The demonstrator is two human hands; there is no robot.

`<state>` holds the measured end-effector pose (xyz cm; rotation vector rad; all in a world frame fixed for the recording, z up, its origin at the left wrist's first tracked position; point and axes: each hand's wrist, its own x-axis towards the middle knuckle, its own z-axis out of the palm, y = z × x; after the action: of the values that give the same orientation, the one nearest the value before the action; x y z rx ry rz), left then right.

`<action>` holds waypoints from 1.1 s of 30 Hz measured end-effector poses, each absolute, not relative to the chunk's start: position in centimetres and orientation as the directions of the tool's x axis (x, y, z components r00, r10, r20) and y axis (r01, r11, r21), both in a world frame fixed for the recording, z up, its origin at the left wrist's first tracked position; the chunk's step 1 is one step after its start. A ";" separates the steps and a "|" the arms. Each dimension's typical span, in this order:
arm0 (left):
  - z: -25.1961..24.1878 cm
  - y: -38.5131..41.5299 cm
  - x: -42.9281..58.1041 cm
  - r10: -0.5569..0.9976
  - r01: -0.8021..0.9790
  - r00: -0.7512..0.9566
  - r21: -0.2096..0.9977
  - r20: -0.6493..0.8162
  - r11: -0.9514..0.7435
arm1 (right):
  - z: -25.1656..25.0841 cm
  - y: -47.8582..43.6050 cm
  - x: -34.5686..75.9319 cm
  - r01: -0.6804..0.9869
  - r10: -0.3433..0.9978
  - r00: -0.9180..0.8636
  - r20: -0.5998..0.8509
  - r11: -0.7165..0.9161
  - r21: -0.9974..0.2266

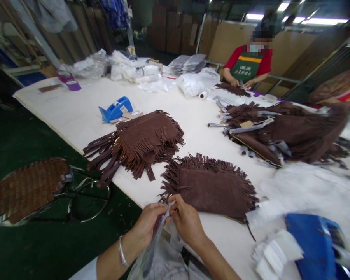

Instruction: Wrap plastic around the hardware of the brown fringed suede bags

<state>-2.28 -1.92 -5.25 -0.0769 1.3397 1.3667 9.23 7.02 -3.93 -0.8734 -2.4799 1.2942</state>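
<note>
A dark brown fringed bag (212,188) lies flat on the white table (87,112), close to my hands. At its left corner is a strap (155,233) wrapped in clear plastic, with metal hardware at its top. My left hand (150,221), with a bangle at the wrist, is closed around this wrapped strap just below the hardware. Beside it, my right hand (184,217) pinches at the upper end of the strap, near the hardware. A stack of similar fringed bags (148,136) with bare straps lies to the left, beyond my hands.
A blue tape dispenser (116,110) stands behind the stack. More fringed bags (291,128) are piled at right, near plastic sheets (306,190) and a blue object (312,245). Across the table, a person (247,66) in a green apron handles a brown piece. A stool (32,186) is at left.
</note>
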 end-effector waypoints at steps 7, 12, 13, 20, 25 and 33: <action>-5.1 -2.1 -2.0 0.666 -0.414 -0.502 0.829 -0.552 0.375 | -3.0 6.8 9.2 0.480 0.555 -0.827 -0.086 0.619 -0.621; -4.8 -2.2 -2.0 0.693 -0.316 -0.534 0.875 -0.484 0.368 | -2.1 7.9 9.5 0.369 0.371 -0.925 -0.085 0.820 -0.437; -4.8 -2.3 -1.9 0.691 -0.310 -0.535 0.874 -0.485 0.374 | -2.0 8.1 9.6 0.322 0.316 -0.945 -0.083 0.853 -0.411; -5.1 -2.7 -1.0 0.658 -0.262 -0.605 0.892 -0.449 0.368 | -3.1 9.8 9.9 0.142 0.129 -0.990 -0.061 0.941 -0.307; -5.1 -2.5 -0.3 0.574 -0.277 -0.694 0.897 -0.434 0.343 | -4.8 9.4 10.2 0.111 0.125 -0.991 0.041 0.965 -0.239; -4.8 -2.4 0.4 0.582 -0.296 -0.702 0.911 -0.411 0.286 | -5.2 9.3 10.6 0.124 0.151 -0.984 0.093 0.961 -0.247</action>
<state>0.42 -2.36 -4.85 0.2581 1.8191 1.5092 10.55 9.26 -5.22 -0.2112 -3.0007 0.3669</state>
